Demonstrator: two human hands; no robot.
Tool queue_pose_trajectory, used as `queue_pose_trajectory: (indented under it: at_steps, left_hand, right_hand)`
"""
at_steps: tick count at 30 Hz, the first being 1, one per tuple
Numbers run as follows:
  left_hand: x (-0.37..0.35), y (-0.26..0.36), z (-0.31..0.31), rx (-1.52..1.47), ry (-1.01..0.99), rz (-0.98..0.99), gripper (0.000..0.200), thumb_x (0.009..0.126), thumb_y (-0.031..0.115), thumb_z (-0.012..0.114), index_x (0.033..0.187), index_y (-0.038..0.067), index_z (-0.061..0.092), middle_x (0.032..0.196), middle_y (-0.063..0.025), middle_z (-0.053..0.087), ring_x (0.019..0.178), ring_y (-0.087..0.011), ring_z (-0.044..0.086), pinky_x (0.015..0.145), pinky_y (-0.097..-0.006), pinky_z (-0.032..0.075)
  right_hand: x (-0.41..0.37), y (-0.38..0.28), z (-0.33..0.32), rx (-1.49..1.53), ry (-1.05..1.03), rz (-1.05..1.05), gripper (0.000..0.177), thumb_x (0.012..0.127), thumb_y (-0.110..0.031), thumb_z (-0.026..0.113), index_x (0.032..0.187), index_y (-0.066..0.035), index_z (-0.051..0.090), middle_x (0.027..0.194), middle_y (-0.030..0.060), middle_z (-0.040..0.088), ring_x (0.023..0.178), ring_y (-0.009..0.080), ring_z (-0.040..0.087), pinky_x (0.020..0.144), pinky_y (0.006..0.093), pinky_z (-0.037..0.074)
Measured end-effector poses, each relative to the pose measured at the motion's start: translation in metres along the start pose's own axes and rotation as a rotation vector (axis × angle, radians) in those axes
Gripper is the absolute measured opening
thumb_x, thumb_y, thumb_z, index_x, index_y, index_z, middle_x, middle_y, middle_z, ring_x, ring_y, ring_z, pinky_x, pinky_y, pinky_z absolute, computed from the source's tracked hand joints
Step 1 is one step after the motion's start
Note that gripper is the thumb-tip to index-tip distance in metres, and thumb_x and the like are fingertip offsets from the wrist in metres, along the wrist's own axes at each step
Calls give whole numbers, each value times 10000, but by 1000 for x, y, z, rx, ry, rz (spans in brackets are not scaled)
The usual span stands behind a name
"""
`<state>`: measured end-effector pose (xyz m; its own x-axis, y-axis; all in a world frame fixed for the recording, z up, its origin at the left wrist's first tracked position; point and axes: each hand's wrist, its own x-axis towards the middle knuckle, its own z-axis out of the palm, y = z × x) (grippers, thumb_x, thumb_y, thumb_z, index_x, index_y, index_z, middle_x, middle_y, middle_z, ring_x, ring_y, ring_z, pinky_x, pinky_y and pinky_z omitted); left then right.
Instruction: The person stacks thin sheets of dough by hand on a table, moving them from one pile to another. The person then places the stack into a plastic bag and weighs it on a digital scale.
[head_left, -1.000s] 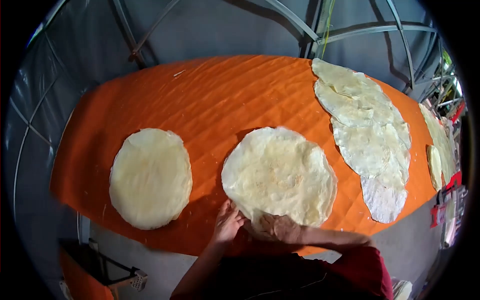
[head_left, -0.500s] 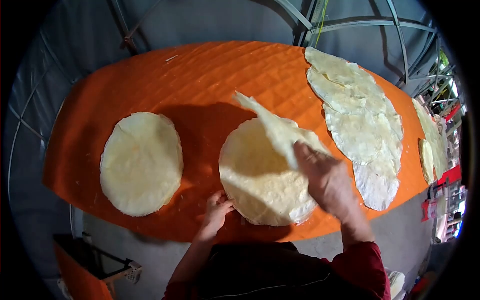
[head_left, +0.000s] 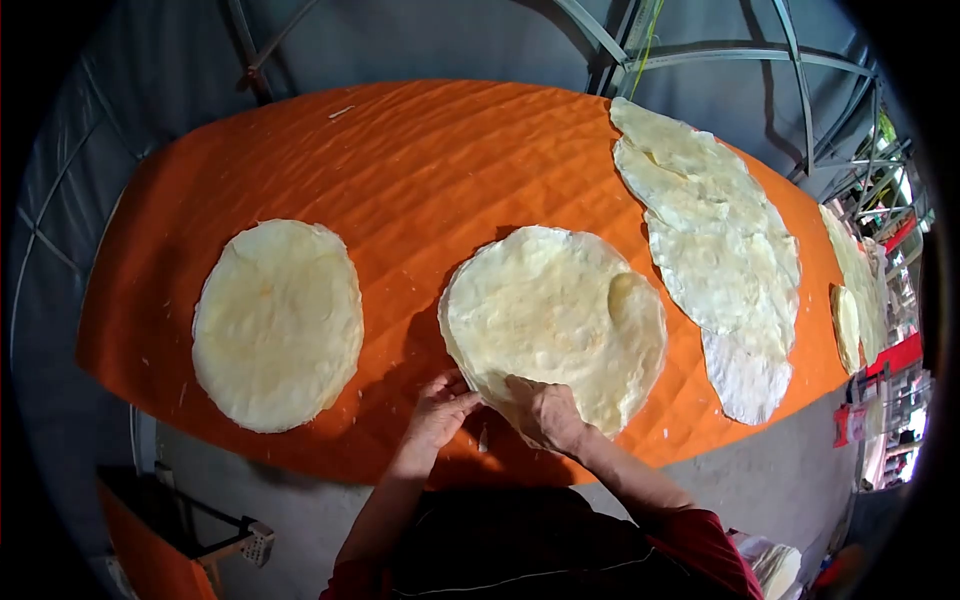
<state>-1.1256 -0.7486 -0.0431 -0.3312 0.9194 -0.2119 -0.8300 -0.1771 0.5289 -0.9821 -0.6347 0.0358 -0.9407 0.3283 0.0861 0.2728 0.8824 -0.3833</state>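
Near-round flatbread stack (head_left: 555,320) flat, face up

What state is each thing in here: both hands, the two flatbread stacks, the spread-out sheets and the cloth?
middle stack, lying flat, top sheet bubbled at right
left stack, lying flat, untouched
left hand, curled at middle stack's near edge, grip unclear
right hand, resting on that edge, grip unclear
spread-out sheets, overlapping in a row
orange cloth, spread out, wrinkled
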Motion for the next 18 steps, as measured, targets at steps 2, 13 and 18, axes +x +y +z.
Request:
queue_pose_trajectory:
  at_steps: [2, 13, 18]
  left_hand:
    - [4, -4, -2, -53, -7, 7, 342, 745, -85, 560, 1067, -13, 470, 1010, -116, 553, 929, -202, 550, 815, -336, 476]
    - [17, -14, 30, 312, 525, 38, 214, 812, 66, 526, 1006, -24, 517, 946, -85, 569, 832, -168, 553, 708, -287, 460]
    - [14, -43, -42, 354, 461, 70, 152, 788, 96, 592, 892, -15, 592, 847, -59, 604, 764, -142, 568, 669, -268, 456]
  right_hand:
    - [3, -1, 0, 37, -3, -2, 366, 767, -262, 550, 994, 20, 496, 689, 154, 588, 560, 290, 583, 499, 362, 462]
    - [26, -23, 21, -85, 0, 156, 459, 744, -151, 541, 1128, 75, 430, 914, 225, 570, 699, 324, 596, 572, 372, 478]
    - [16, 78, 20, 460, -352, 96, 512, 783, -100, 500, 1263, -34, 334, 924, 130, 564, 640, 202, 552, 586, 276, 448]
